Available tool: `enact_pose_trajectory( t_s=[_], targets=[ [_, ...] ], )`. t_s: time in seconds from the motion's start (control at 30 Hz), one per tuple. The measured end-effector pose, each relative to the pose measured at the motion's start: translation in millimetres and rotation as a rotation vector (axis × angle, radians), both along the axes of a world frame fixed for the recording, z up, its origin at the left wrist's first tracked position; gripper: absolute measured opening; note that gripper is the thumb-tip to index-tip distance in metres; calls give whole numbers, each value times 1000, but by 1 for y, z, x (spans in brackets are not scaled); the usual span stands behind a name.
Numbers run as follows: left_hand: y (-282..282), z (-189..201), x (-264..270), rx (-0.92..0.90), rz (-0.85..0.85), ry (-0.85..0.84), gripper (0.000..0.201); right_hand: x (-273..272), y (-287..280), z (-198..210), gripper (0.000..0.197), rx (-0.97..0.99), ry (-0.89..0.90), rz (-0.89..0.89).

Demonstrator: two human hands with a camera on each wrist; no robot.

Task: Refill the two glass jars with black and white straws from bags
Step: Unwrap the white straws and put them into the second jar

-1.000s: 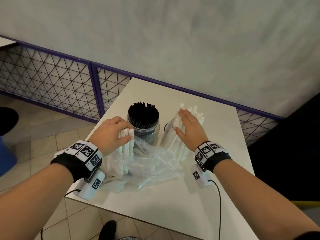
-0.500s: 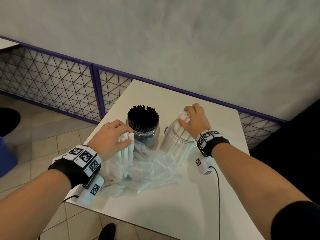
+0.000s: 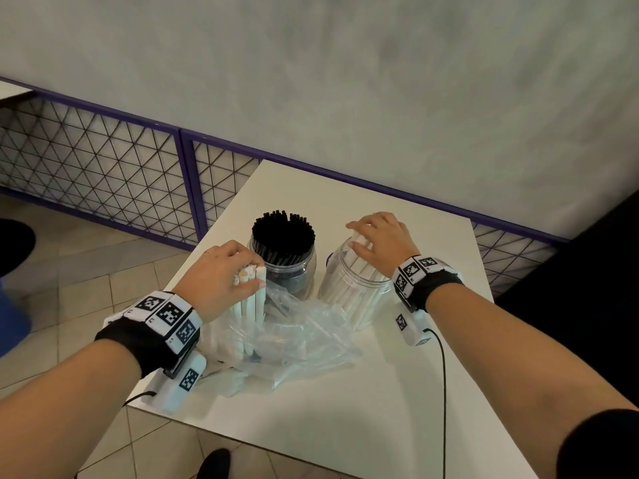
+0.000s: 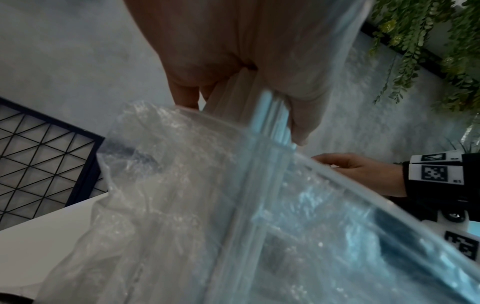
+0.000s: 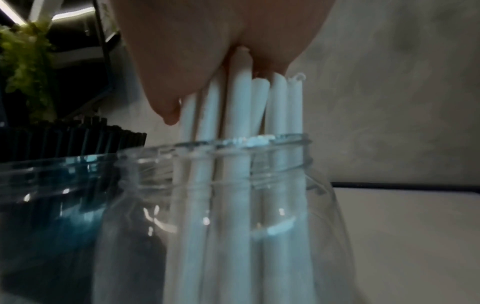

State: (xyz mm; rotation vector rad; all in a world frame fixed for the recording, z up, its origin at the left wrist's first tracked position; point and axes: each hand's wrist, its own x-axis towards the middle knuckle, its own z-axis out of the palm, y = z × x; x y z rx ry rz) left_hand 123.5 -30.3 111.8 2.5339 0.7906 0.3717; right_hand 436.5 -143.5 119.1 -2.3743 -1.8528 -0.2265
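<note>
Two clear jars stand on the white table (image 3: 345, 409). The left jar (image 3: 294, 274) is packed with black straws (image 3: 283, 233). The right jar (image 3: 349, 295) holds white straws (image 5: 239, 102) that stick out above its rim (image 5: 233, 142). My right hand (image 3: 380, 240) curls over their tops, thumb on one side and fingers on the other. My left hand (image 3: 221, 271) grips a bundle of white straws (image 3: 250, 299) standing upright in a crumpled clear bag (image 3: 301, 337) in front of the jars. In the left wrist view the bag (image 4: 168, 185) covers most of the bundle (image 4: 272, 115).
A purple-framed wire mesh fence (image 3: 103, 174) runs behind and left of the table, under a grey wall. The table's left edge lies just under my left wrist. Tiled floor and a dark shoe (image 3: 214, 461) show below. Green plants (image 4: 428, 41) hang overhead.
My right hand rose from the side of the white straws to their tops and curled around them over the jar mouth. My left hand stayed on its bundle in the bag.
</note>
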Motion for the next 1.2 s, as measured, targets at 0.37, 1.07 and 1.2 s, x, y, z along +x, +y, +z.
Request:
enact_pose_trajectory(
  t_s=[0.37,1.07,1.2],
  targets=[
    [-1,0,-1,-16,16,7,66,10,19,7,24,260,385,-338],
    [8,7,-6,-159,-117,-69,57,-204,-17,-34,71,299,1367,-64],
    [18,13,-17,-195,-244,35,80,-215,-5,-49,71,297,1313,-160]
  ],
)
